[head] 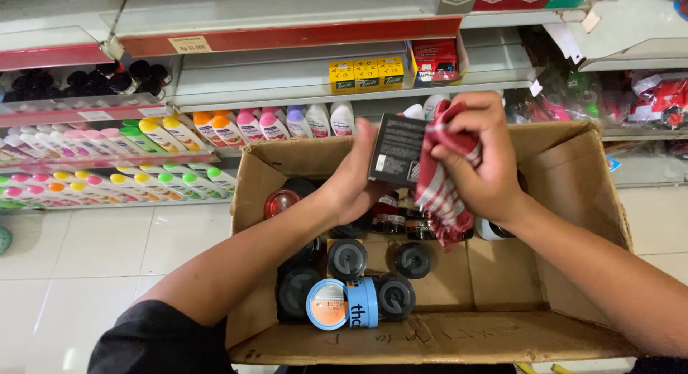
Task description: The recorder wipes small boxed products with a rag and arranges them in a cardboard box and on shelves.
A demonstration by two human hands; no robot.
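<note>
1. A white shelf unit with red edge strips stands behind the open brown cardboard box; its lower tiers hold rows of white bottles with coloured caps, lying beyond the box's far left corner.
2. The cardboard box sits on the pale tiled floor, flaps open, filling the middle of the view.
3. Inside the box, along its left and near sides, lie round dark-lidded jars; a blue-rimmed round tin with an orange face rests against the near wall.
4. The left hand reaches over the box's far half and grips a small flat black rectangular carton by its lower edge, holding it above the jars.
5. The right hand, also above the far half of the box, is clenched on a red cloth with white stripes, pressing it against the carton's right side; the cloth's tail hangs down towards the jars.
</note>
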